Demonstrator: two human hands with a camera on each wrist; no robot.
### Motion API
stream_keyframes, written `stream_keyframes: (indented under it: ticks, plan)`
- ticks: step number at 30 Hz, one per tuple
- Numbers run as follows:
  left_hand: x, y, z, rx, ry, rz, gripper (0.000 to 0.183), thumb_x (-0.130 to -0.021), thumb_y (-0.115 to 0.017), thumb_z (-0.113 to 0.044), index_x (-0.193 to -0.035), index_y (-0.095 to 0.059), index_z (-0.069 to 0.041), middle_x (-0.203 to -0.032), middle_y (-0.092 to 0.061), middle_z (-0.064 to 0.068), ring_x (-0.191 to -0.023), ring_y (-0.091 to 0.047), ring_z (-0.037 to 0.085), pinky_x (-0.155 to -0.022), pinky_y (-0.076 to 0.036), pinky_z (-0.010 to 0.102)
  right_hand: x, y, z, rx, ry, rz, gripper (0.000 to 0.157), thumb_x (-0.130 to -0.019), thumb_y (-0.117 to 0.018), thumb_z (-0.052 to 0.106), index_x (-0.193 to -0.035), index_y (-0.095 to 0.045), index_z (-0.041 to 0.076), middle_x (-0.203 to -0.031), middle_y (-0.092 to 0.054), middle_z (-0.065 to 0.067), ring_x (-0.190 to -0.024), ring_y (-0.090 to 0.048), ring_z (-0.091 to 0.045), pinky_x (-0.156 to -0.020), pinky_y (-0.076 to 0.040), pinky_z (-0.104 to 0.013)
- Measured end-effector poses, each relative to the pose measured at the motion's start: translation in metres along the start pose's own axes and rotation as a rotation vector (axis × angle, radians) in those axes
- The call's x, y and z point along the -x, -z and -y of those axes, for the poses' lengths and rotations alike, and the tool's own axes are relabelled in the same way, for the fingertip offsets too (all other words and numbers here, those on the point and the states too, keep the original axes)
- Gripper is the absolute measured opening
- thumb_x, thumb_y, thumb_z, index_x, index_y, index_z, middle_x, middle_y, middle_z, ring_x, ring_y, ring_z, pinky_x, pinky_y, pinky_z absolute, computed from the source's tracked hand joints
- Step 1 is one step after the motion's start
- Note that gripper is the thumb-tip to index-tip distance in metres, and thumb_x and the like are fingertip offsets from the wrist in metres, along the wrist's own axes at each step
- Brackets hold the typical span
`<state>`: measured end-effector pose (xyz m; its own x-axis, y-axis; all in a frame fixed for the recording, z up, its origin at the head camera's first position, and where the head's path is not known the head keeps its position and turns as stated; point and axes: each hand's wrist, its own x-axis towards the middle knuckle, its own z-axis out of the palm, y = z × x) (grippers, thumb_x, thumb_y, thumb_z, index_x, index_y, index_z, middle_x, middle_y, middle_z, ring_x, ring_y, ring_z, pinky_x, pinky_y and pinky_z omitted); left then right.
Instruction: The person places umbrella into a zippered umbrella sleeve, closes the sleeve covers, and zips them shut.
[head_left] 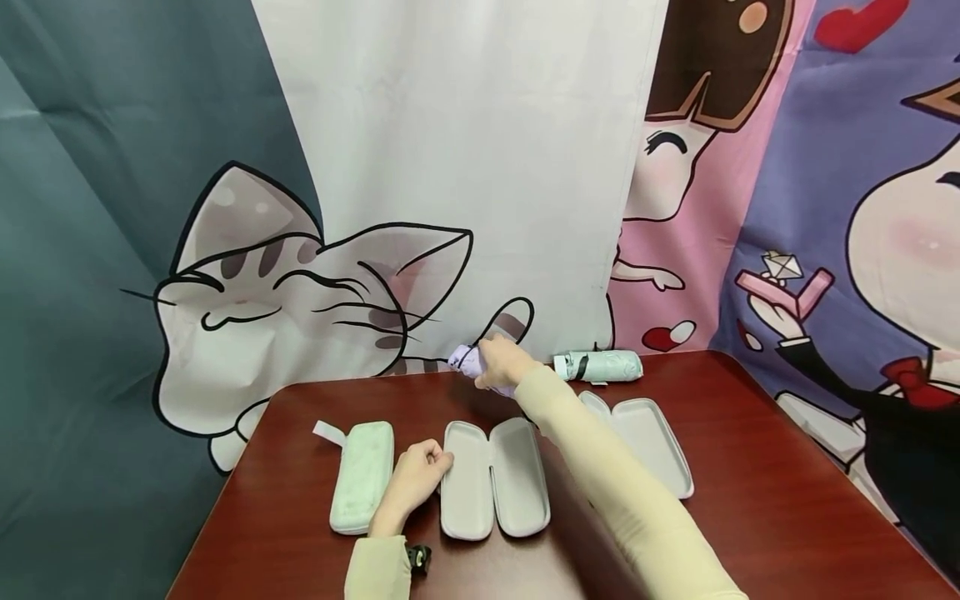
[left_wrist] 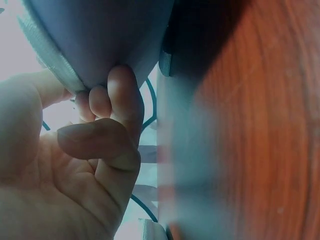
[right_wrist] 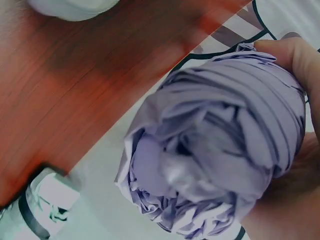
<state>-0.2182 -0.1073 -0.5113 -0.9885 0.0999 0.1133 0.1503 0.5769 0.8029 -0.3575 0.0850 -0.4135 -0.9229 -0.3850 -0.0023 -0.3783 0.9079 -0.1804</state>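
Observation:
Above the table's back edge, my right hand [head_left: 504, 364] grips a folded lavender umbrella [head_left: 468, 360]. The right wrist view shows the gathered purple cloth of the umbrella [right_wrist: 220, 110] from its end, with the thumb and palm around its far side. My left hand [head_left: 416, 477] is at the left edge of an open glasses case [head_left: 467, 492] with a pale grey inside. In the left wrist view, curled fingers [left_wrist: 125, 90] hold the rim of the case [left_wrist: 100, 40]. Part of that grip is hidden behind the case.
A closed mint glasses case [head_left: 362, 479] with a white strap lies left of my left hand. Another open case [head_left: 654, 446] is partly behind my right sleeve. A folded mint umbrella [head_left: 603, 366] lies at the back edge of the brown table [head_left: 255, 500], against a printed curtain [head_left: 465, 125].

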Motion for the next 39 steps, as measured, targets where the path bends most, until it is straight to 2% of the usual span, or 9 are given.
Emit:
stream_keyframes:
  ticks: [4, 7, 17, 29, 35, 39]
  plan:
    - [-0.002, 0.003, -0.001, 0.003, -0.001, 0.0, 0.024, -0.09, -0.065, -0.018, -0.07, -0.053, -0.011, -0.052, -0.043, -0.005, -0.048, -0.045, 0.012, -0.05, -0.037, 0.028, 0.011, 0.007, 0.001, -0.033, -0.031, -0.016, 0.058, -0.079, -0.079, 0.033, -0.122, -0.055, 0.004, -0.114, -0.057, -0.014, -0.101, -0.058, -0.026, -0.088, -0.048, -0.039]
    - [-0.002, 0.002, -0.001, 0.005, 0.008, 0.008, 0.025, -0.091, -0.064, -0.018, -0.069, -0.053, -0.012, -0.051, -0.043, -0.004, -0.048, -0.046, 0.012, -0.05, -0.037, 0.027, 0.023, 0.008, 0.004, -0.047, -0.036, -0.053, 0.056, -0.077, -0.08, 0.034, -0.117, -0.056, 0.003, -0.107, -0.058, -0.013, -0.091, -0.059, -0.025, -0.08, -0.05, -0.039]
    - [-0.002, -0.001, -0.003, 0.005, 0.009, 0.023, 0.025, -0.091, -0.063, -0.018, -0.069, -0.053, -0.012, -0.051, -0.046, -0.003, -0.046, -0.048, 0.013, -0.047, -0.037, 0.028, 0.061, -0.005, 0.012, -0.14, -0.111, -0.128, 0.047, -0.073, -0.08, 0.036, -0.101, -0.058, 0.005, -0.086, -0.059, -0.007, -0.072, -0.059, -0.023, -0.064, -0.051, -0.039]
    - [0.001, 0.003, -0.002, 0.023, 0.024, 0.041, 0.025, -0.092, -0.062, -0.017, -0.07, -0.052, -0.01, -0.048, -0.049, 0.0, -0.035, -0.046, 0.014, -0.037, -0.04, 0.032, 0.102, -0.019, 0.023, -0.317, -0.258, -0.207, 0.045, -0.068, -0.077, 0.038, -0.094, -0.057, 0.007, -0.08, -0.056, -0.006, -0.067, -0.056, -0.022, -0.059, -0.047, -0.038]
    - [0.0, 0.004, -0.004, 0.03, 0.021, 0.054, 0.024, -0.092, -0.061, -0.015, -0.071, -0.052, -0.01, -0.048, -0.05, 0.0, -0.032, -0.046, 0.013, -0.036, -0.042, 0.031, 0.127, -0.024, 0.026, -0.35, -0.347, -0.249, 0.051, -0.067, -0.079, 0.038, -0.096, -0.056, 0.004, -0.078, -0.055, -0.008, -0.066, -0.055, -0.025, -0.057, -0.046, -0.04]
    - [0.002, 0.005, -0.005, 0.022, 0.029, 0.041, 0.023, -0.091, -0.059, -0.013, -0.07, -0.051, -0.01, -0.047, -0.049, 0.0, -0.033, -0.048, 0.015, -0.036, -0.043, 0.031, 0.138, -0.03, 0.032, -0.373, -0.371, -0.265, 0.054, -0.066, -0.078, 0.037, -0.102, -0.056, 0.002, -0.079, -0.056, -0.009, -0.068, -0.057, -0.028, -0.058, -0.046, -0.043]
